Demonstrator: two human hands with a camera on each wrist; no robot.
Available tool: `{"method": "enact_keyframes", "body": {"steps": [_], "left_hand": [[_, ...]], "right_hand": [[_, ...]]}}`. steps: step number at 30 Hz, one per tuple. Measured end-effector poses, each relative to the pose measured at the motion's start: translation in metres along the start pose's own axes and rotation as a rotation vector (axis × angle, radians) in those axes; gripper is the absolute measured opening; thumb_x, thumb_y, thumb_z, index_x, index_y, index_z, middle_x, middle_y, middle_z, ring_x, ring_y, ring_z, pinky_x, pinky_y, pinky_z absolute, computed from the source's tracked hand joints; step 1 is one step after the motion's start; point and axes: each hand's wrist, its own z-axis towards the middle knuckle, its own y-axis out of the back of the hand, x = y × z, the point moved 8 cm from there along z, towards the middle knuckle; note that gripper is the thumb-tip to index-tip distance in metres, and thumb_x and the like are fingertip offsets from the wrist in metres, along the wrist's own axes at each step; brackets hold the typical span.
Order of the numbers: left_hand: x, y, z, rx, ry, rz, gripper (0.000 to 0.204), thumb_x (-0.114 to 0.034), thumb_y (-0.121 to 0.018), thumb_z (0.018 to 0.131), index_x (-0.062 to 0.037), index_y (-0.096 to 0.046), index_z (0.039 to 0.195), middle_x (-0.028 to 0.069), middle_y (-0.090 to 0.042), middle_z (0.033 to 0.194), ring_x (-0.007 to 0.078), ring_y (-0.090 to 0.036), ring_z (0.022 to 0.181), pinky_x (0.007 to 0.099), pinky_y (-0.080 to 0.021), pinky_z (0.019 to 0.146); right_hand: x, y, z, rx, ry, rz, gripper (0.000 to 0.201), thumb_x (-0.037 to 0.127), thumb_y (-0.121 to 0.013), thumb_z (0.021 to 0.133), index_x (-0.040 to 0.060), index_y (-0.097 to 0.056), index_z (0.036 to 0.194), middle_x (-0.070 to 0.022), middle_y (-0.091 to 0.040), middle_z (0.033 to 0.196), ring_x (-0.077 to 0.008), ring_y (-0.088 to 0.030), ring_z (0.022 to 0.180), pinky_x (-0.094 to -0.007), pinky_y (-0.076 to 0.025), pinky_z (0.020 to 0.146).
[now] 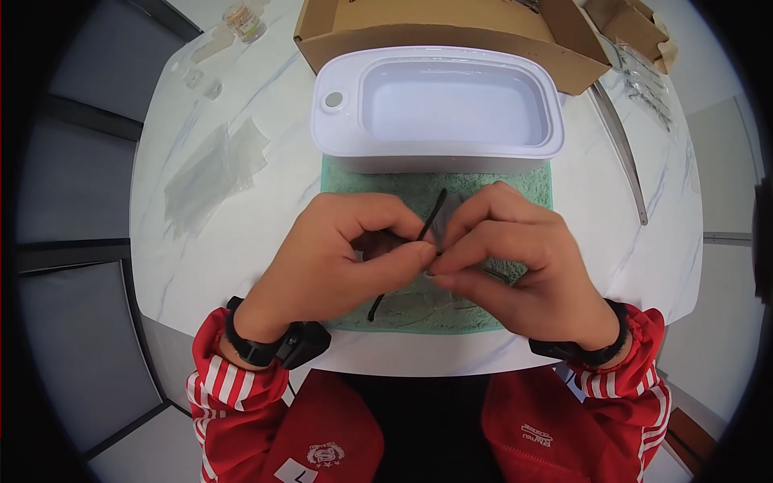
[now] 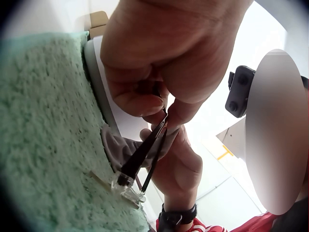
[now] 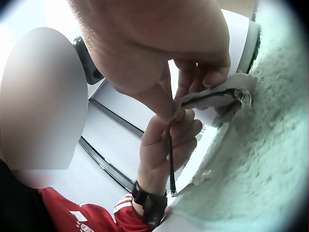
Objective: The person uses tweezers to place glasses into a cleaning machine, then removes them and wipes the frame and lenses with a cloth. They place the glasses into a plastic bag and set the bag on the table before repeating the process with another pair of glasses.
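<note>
My left hand (image 1: pixel 342 245) pinches a thin dark item with two slender arms (image 2: pixel 140 159), like an eyeglasses frame. Clear plastic pieces (image 2: pixel 120 183) cover the ends of its arms in the left wrist view. Thumb and fingers of my right hand (image 1: pixel 519 262) pinch a soft grey cloth (image 2: pixel 116 145) against the item, and the fingertips of both hands meet there. In the right wrist view the cloth (image 3: pixel 219 99) lies along one dark arm, while another arm (image 3: pixel 171 164) points down beside the left hand. The fingers hide the item's middle.
Under the hands lies a green towel (image 1: pixel 531 181). Behind it stand a white basin (image 1: pixel 354 153) and a cardboard box (image 1: pixel 451 36). Clear bags (image 1: pixel 213 173) and small jars (image 1: pixel 245 24) are at left; a metal strip (image 1: pixel 624 153) and bagged tools (image 1: pixel 644 88) at right.
</note>
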Motion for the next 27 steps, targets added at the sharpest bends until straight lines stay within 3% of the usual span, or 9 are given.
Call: {"method": "enact_keyframes", "body": {"steps": [4,6,7,9,13,18,22,25,27], "left_hand": [[-0.001,0.008,-0.011,-0.035,0.009,0.052,0.01,-0.009,-0.072,0.092,0.0002,-0.07,0.094,-0.0019,-0.066,0.078,0.0022,-0.057,0.068,0.0198,-0.045,0.059],[-0.002,0.004,-0.009,-0.004,0.109,0.003,0.006,-0.001,-0.07,0.09,0.0036,-0.068,0.094,0.0015,-0.066,0.085,0.0051,-0.058,0.075,0.0209,-0.046,0.065],[-0.002,0.003,-0.01,-0.001,0.107,0.006,0.006,-0.001,-0.07,0.09,0.0036,-0.068,0.094,0.0015,-0.066,0.085,0.0051,-0.058,0.075,0.0209,-0.046,0.065],[-0.003,0.001,-0.009,0.028,0.067,0.026,0.006,0.0,-0.07,0.089,0.0032,-0.068,0.094,0.002,-0.065,0.085,0.0057,-0.058,0.075,0.0221,-0.046,0.065],[-0.007,-0.001,-0.006,0.071,0.014,0.085,0.006,0.001,-0.07,0.089,0.0028,-0.068,0.093,0.003,-0.066,0.086,0.0065,-0.058,0.075,0.0229,-0.047,0.065],[-0.005,0.004,-0.006,0.041,0.006,0.088,0.006,0.0,-0.07,0.089,0.0024,-0.068,0.094,0.0039,-0.066,0.087,0.0073,-0.059,0.076,0.0234,-0.047,0.065],[-0.008,0.005,-0.007,0.032,-0.011,0.096,0.005,0.0,-0.069,0.089,0.0022,-0.068,0.093,0.0037,-0.066,0.085,0.0078,-0.059,0.073,0.0234,-0.046,0.063],[-0.011,0.003,-0.006,0.064,-0.019,0.103,0.004,-0.001,-0.07,0.088,0.0022,-0.069,0.091,0.0038,-0.065,0.084,0.0086,-0.059,0.07,0.0237,-0.047,0.062],[-0.018,0.001,-0.007,0.098,-0.106,0.145,0.005,-0.002,-0.071,0.087,0.0018,-0.07,0.089,0.0042,-0.065,0.081,0.0097,-0.059,0.067,0.0239,-0.046,0.06]], "right_hand": [[0.005,-0.003,-0.004,0.038,0.069,-0.086,0.015,-0.004,-0.076,0.077,0.0051,-0.072,0.089,-0.0065,-0.065,0.085,-0.0254,-0.062,0.079,-0.0316,-0.049,0.071],[-0.003,0.009,-0.002,0.053,-0.049,-0.063,0.018,-0.005,-0.078,0.076,0.0071,-0.073,0.088,-0.0022,-0.066,0.086,-0.0176,-0.062,0.081,-0.0265,-0.046,0.071],[-0.002,0.009,-0.002,0.049,-0.047,-0.065,0.018,-0.005,-0.078,0.076,0.0071,-0.073,0.088,-0.0022,-0.066,0.086,-0.0176,-0.062,0.081,-0.0265,-0.046,0.071],[-0.007,0.014,-0.002,-0.05,-0.158,-0.024,0.012,-0.003,-0.074,0.079,0.0054,-0.071,0.088,-0.0074,-0.067,0.086,-0.0252,-0.063,0.077,-0.0334,-0.049,0.073],[-0.008,0.009,-0.003,-0.026,-0.217,0.036,0.011,-0.004,-0.073,0.081,0.0048,-0.07,0.088,-0.0082,-0.068,0.086,-0.0241,-0.063,0.077,-0.0337,-0.049,0.072],[0.0,0.004,0.0,0.045,-0.009,0.044,0.009,-0.001,-0.076,0.081,0.004,-0.069,0.085,-0.0073,-0.068,0.083,-0.0227,-0.064,0.074,-0.033,-0.048,0.072],[-0.003,0.003,0.0,0.071,-0.041,0.093,0.011,0.0,-0.077,0.08,0.0054,-0.069,0.084,-0.0059,-0.067,0.079,-0.0226,-0.063,0.071,-0.0323,-0.047,0.071],[-0.006,0.006,0.001,0.028,-0.081,0.119,0.01,0.0,-0.078,0.081,0.0058,-0.07,0.085,-0.0045,-0.067,0.076,-0.0181,-0.061,0.069,-0.0302,-0.046,0.069],[-0.014,0.006,-0.002,0.02,-0.323,0.191,0.005,0.002,-0.075,0.085,0.0046,-0.07,0.084,-0.0037,-0.067,0.076,-0.0126,-0.058,0.068,-0.0281,-0.044,0.065]]}}
